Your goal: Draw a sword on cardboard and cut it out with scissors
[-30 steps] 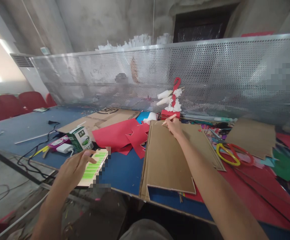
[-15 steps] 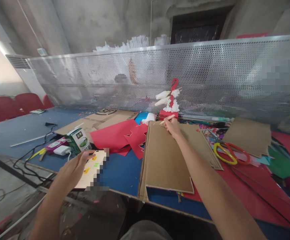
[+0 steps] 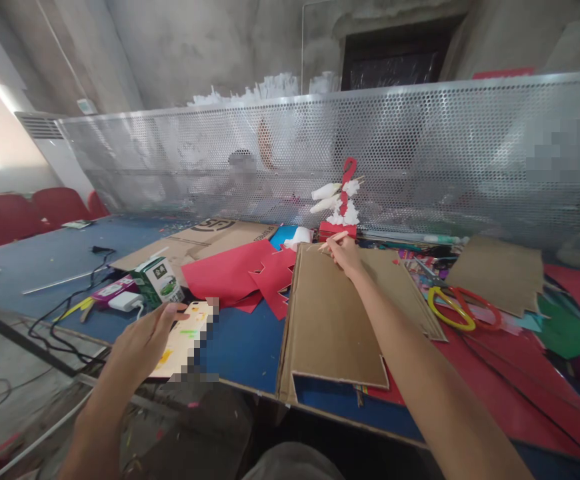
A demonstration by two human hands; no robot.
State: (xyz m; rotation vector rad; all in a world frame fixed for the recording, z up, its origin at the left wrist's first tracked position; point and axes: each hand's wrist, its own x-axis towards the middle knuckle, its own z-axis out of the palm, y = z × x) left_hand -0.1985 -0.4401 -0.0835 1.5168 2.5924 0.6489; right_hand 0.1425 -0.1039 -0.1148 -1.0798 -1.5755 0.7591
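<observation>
My left hand (image 3: 143, 343) is closed round a phone (image 3: 185, 340) at the table's front edge, the thumb lying over its lit screen with yellow and green marks. Part of the phone is blurred out. In my right hand (image 3: 346, 253) is a slim, light wooden pencil (image 3: 338, 237), pinched between the fingers. The hand rests at the far end of a folded brown cardboard piece (image 3: 335, 320), with the pencil's tip near its far left corner. Whether the tip touches the cardboard I cannot tell.
Red paper (image 3: 225, 273) and a green carton (image 3: 163, 280) lie between my hands, with a white charger (image 3: 126, 301) and cables at left. Scissors (image 3: 450, 310), cardboard scraps and coloured paper are at right. A red-and-white flower ornament (image 3: 345, 200) stands before a perforated metal screen (image 3: 170, 153).
The yellow and green marks on the phone's screen have shifted. Both hands stay almost where they were, the pencil still at the cardboard's far end.
</observation>
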